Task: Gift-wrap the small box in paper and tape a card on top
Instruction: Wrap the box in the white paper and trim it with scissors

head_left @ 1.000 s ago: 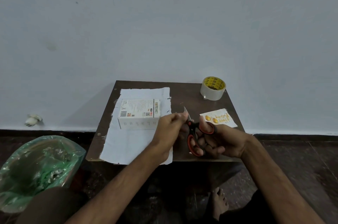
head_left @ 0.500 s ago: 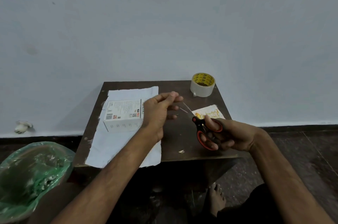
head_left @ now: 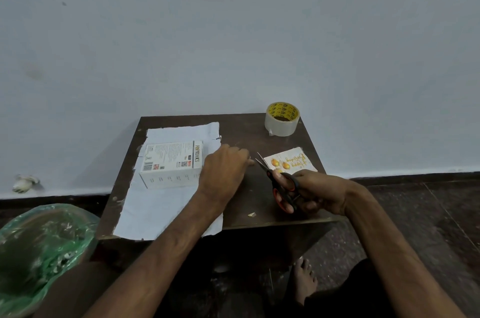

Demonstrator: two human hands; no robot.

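Box (head_left: 172,161) lies unwrapped, printed face up, on the white paper (head_left: 161,203), and the left hand's fingertips (head_left: 245,157) are just to its right, past the sheet's edge. Those fingers are curled and bunched together; whether they pinch a bit of tape or nothing I cannot tell, as the tips are too small and dark. Facing them, very close, are the points of the scissors (head_left: 281,185), blades a little apart, with the right hand (head_left: 314,193) gripping the red-and-black handles. The left hand (head_left: 224,169) itself hangs over the paper's right edge beside the box. Behind the blades the card (head_left: 291,163) lies flat, and the tape roll (head_left: 281,120) stands at the far right of the table (head_left: 246,133), well apart from both hands. A small scrap (head_left: 251,214) lies near the front edge.

No fold is made yet, so I judge the wrapping barely begun. The main risk is the blades closing this near the fingertips and nicking skin. Any clear tape held there could curl onto itself or stick to a blade. A drag of the left wrist could slide the sheet and push the box off centre
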